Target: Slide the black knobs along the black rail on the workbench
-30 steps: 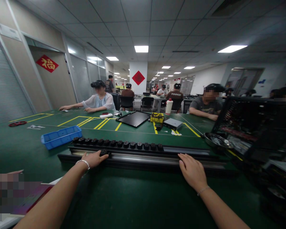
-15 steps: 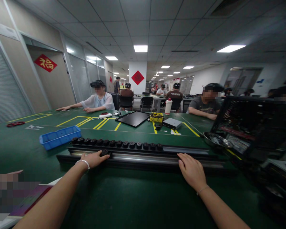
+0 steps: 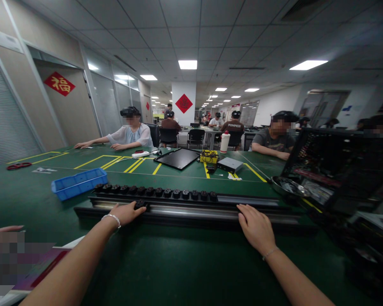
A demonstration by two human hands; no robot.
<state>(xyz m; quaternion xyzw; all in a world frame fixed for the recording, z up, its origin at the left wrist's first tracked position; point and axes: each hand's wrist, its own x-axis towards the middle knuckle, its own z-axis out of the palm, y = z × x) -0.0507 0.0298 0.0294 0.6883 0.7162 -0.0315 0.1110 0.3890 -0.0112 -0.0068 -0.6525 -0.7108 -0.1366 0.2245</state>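
Two long black rails with silvery channels lie across the green table, the front rail (image 3: 191, 211) nearest me and the back rail (image 3: 249, 201) just behind. A row of small black socket-like blocks (image 3: 167, 193) lines the left and middle of the back rail. Near the left end of the front rail, my left hand (image 3: 127, 213) has its thumb and fingers closed around one black socket block (image 3: 140, 205), partly hidden by the fingers. Towards that rail's right end, my right hand (image 3: 258, 226) lies with outstretched fingers on the top edge, nothing separate in it.
A blue bin (image 3: 79, 185) stands left of the rails. A metal bowl (image 3: 289, 187) and an opened black case (image 3: 325, 157) are at right. Behind lie a black panel (image 3: 178, 158) and a grey box (image 3: 230, 164). Another person's hand (image 3: 6, 229) shows at lower left.
Both my hands stay in place on the front rail, and the block looks unmoved. The view has shifted very slightly. At lower left, the other person's hand has moved a little left.
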